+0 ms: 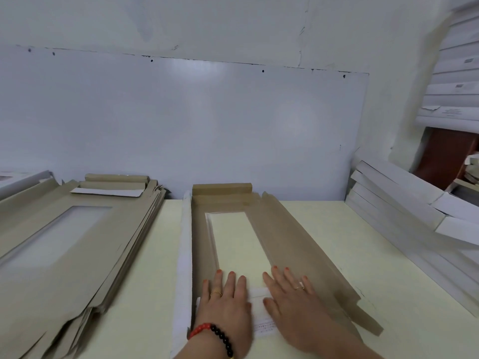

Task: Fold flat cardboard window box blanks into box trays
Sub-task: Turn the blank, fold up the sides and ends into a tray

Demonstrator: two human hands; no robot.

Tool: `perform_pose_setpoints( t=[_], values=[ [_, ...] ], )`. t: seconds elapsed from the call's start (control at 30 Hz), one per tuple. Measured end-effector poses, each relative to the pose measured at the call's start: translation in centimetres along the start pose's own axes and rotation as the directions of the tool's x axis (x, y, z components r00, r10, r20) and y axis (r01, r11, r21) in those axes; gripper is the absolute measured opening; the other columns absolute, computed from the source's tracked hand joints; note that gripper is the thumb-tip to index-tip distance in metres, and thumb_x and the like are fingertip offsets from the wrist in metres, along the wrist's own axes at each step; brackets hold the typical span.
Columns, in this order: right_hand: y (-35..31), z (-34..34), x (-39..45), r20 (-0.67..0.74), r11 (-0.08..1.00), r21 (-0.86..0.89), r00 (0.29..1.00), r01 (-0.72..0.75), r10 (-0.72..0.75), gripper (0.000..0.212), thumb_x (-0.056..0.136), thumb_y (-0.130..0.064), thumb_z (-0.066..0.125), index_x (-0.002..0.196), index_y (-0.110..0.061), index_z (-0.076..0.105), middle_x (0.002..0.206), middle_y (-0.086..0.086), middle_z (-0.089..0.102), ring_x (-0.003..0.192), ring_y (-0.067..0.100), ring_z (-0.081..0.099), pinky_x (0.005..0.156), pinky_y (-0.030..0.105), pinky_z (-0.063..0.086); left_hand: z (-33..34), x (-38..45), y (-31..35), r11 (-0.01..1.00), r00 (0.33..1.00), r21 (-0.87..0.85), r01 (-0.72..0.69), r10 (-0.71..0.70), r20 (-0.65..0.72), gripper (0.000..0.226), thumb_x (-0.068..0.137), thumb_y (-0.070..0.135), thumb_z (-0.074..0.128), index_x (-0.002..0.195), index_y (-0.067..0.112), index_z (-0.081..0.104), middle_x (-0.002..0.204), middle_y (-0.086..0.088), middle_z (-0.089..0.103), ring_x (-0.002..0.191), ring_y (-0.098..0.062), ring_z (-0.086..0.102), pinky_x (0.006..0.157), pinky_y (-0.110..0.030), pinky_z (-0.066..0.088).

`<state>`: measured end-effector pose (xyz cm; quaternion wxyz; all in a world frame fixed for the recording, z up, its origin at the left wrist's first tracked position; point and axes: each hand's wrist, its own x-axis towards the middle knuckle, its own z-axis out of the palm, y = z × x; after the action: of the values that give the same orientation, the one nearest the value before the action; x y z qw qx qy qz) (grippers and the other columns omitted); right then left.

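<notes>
Brown flat cardboard window box blank point(272, 244), long axis running away from the person: left hand point(225, 304) and right hand point(293, 304), fingers spread, press its near end.

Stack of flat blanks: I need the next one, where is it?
In the head view, the stack of flat blanks lies on the table at the left, beside the blank under both hands.

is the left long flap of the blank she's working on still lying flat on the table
No: the left long flap of the blank stands upright, white face outward, while the right long flap lies flat on the table.
</notes>
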<state>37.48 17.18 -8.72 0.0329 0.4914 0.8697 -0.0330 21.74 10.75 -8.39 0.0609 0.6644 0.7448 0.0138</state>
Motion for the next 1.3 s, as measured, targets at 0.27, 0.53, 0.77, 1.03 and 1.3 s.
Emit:
perform_pose_setpoints(
  t=[0.27, 0.53, 0.77, 1.03, 1.3],
  values=[
    [4.8, -0.7, -1.1, -0.085, 0.989, -0.009, 0.985, -0.149, 0.148, 0.053, 0.1, -0.021, 0.023, 0.152, -0.028, 0.016, 0.16, -0.004, 0.016, 0.144, 0.018, 0.022, 0.117, 0.032, 0.019, -0.7, -0.1, -0.7, 0.999, 0.997, 0.025, 0.044, -0.045, 0.055, 0.064, 0.094, 0.023, 0.021, 0.152, 0.022, -0.008, 0.161, 0.006, -0.011, 0.147, -0.026, -0.015, 0.116, -0.053, -0.008],
    [5.1, -1.7, -1.6, -0.118, 0.978, 0.051, 0.971, -0.205, 0.209, 0.042, 0.084, -0.008, 0.031, 0.114, -0.034, 0.044, 0.118, -0.008, 0.048, 0.108, 0.017, 0.047, 0.081, 0.027, 0.041, -2.8, 1.5, -2.5, 0.973, 0.995, 0.216, 0.077, -0.089, 0.049, 0.051, 0.085, 0.012, 0.044, 0.135, 0.018, 0.033, 0.144, -0.005, 0.033, 0.134, -0.031, 0.031, 0.097, -0.049, 0.039],
    [4.7, -2.9, -0.5, -0.103, 0.728, 0.67, 0.952, -0.148, 0.289, 0.049, 0.098, -0.038, 0.041, 0.146, -0.027, 0.037, 0.146, -0.006, 0.045, 0.13, 0.013, 0.043, 0.104, 0.031, 0.035, -4.8, 2.3, -3.3, 0.992, 0.996, -0.098, 0.083, -0.084, -0.007, 0.04, 0.094, 0.05, 0.031, 0.111, 0.023, 0.054, 0.119, -0.002, 0.057, 0.114, -0.022, 0.051, 0.092, -0.035, 0.045],
    [3.7, -3.8, -2.2, -0.087, 0.535, 0.843, 0.967, -0.056, 0.238, 0.056, 0.086, -0.036, 0.068, 0.137, -0.03, 0.046, 0.119, -0.013, 0.061, 0.107, 0.001, 0.057, 0.096, 0.024, 0.043, -8.8, -0.7, -2.9, 0.977, 0.988, -0.213, 0.031, 0.003, 0.155, 0.042, 0.089, 0.058, 0.044, 0.102, 0.023, 0.063, 0.104, 0.004, 0.066, 0.094, -0.015, 0.061, 0.082, -0.028, 0.051],
    [1.6, -2.8, -6.8, -0.424, 0.981, 0.103, 0.899, 0.165, -0.107, 0.043, 0.053, -0.065, 0.08, 0.093, -0.049, 0.071, 0.095, -0.033, 0.063, 0.077, -0.008, 0.063, 0.065, 0.01, 0.047, -4.6, -4.1, -0.1, 0.994, 0.997, 0.099, -0.041, 0.034, 0.074, 0.068, 0.082, 0.077, 0.029, 0.123, 0.026, 0.048, 0.131, -0.003, 0.052, 0.12, -0.025, 0.048, 0.088, -0.041, 0.04]
  ],
)
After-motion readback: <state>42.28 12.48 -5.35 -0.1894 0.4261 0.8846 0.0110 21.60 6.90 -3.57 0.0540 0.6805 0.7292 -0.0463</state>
